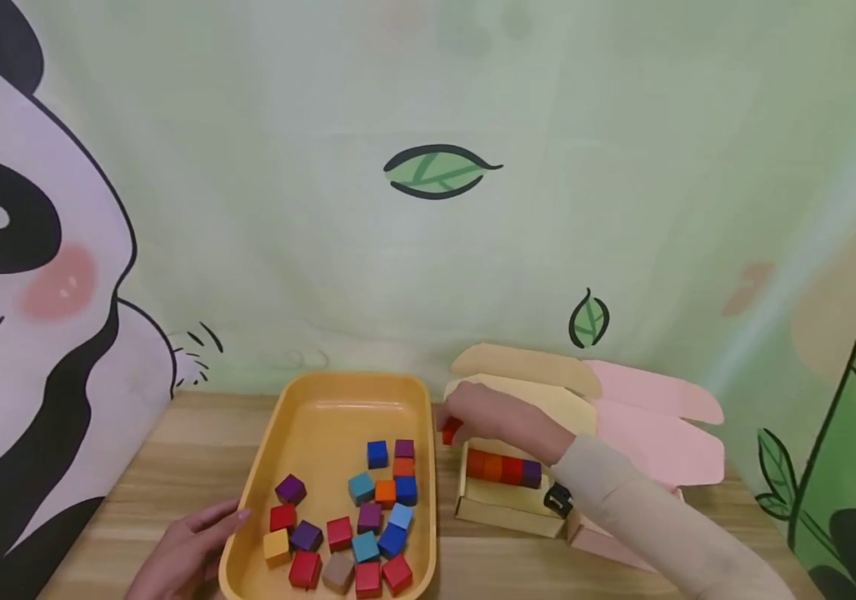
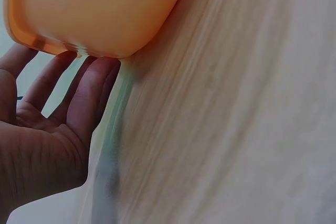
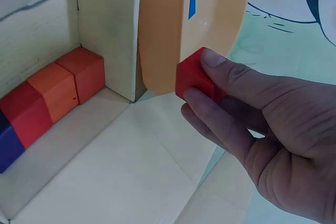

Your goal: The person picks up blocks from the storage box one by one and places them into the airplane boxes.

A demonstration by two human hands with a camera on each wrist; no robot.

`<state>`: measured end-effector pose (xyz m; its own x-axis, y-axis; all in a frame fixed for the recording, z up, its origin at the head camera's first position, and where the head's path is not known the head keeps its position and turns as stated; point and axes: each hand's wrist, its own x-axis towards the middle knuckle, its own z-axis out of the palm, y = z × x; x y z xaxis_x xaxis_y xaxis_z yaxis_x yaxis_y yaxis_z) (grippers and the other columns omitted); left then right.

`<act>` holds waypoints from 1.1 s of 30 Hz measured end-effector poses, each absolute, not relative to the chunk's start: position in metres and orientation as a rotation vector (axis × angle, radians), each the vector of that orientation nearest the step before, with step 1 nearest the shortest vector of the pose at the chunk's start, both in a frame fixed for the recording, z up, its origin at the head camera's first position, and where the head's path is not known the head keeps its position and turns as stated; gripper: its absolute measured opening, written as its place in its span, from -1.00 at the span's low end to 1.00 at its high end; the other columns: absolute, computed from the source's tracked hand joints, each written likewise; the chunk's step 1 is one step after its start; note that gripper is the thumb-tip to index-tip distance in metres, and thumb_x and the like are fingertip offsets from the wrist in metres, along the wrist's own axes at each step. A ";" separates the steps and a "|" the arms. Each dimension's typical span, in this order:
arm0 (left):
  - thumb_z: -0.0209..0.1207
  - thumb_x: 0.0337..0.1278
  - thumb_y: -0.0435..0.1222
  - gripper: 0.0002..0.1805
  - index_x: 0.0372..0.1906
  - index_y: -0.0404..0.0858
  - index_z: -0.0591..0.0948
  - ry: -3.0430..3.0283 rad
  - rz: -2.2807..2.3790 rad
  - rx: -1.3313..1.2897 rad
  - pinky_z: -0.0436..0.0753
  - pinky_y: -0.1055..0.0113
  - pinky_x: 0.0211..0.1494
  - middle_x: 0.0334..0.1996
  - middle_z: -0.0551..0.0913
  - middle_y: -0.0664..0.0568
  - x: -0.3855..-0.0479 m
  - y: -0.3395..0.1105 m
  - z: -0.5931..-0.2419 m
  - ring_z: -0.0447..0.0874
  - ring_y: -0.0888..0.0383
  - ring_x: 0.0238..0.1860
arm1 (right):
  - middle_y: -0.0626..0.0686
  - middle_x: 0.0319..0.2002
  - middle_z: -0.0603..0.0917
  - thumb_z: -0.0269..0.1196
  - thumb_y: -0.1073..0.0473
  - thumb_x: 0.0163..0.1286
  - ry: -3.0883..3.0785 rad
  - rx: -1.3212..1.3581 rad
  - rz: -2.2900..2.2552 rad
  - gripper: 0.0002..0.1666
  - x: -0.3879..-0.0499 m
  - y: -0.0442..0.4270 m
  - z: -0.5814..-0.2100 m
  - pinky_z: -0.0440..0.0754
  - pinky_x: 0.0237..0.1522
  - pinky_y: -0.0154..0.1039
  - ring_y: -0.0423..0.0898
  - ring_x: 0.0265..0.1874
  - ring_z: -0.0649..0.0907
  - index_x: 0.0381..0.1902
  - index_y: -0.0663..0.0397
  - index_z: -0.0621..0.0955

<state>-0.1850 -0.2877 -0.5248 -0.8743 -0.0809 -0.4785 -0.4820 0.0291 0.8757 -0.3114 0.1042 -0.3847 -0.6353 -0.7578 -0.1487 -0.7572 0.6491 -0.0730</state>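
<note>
Between its thumb and fingers my right hand (image 1: 491, 410) pinches a red cube (image 3: 195, 74), held above the back of a small pale-yellow box (image 1: 506, 515). Inside that box a row of red, orange and purple cubes (image 1: 503, 468) lies along the far wall. To the left is a yellow tray (image 1: 337, 383) with several loose cubes (image 1: 339, 533) in red, blue, purple, teal, orange and other colours. Fingers of my left hand (image 1: 183, 546) touch the tray's left side. In the left wrist view they reach up to its outer wall, extended and slightly bent.
A pink box (image 1: 608, 546) with its lid raised stands directly right of the pale-yellow one, partly hidden by my right sleeve (image 1: 623, 483). Everything sits on a wood-grain table (image 1: 195, 433). Behind it hangs a green printed cloth (image 1: 307, 233) with a panda and leaves.
</note>
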 end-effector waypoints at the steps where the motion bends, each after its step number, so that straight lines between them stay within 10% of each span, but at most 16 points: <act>1: 0.32 0.26 0.05 -0.07 0.50 -0.44 0.27 2.009 1.933 -0.579 0.72 -0.07 0.03 0.42 0.28 -0.48 -0.185 -0.288 -0.525 0.67 -0.19 0.01 | -0.07 -0.25 0.78 0.51 0.25 0.19 2.699 -1.240 -0.004 -0.78 -0.310 0.105 -0.385 0.70 -0.10 -0.32 -0.12 -0.25 0.67 -0.17 0.04 0.80; 33: 0.37 0.17 0.10 -0.04 0.47 -0.41 0.33 2.048 1.916 -0.591 0.76 -0.06 -0.10 0.17 0.57 -0.43 -0.183 -0.286 -0.525 0.76 -0.17 -0.18 | -0.03 -0.30 0.73 0.44 0.34 0.24 2.687 -1.472 -0.004 -0.78 -0.304 0.157 -0.381 0.64 -0.22 -0.37 -0.15 -0.35 0.57 -0.13 0.14 0.77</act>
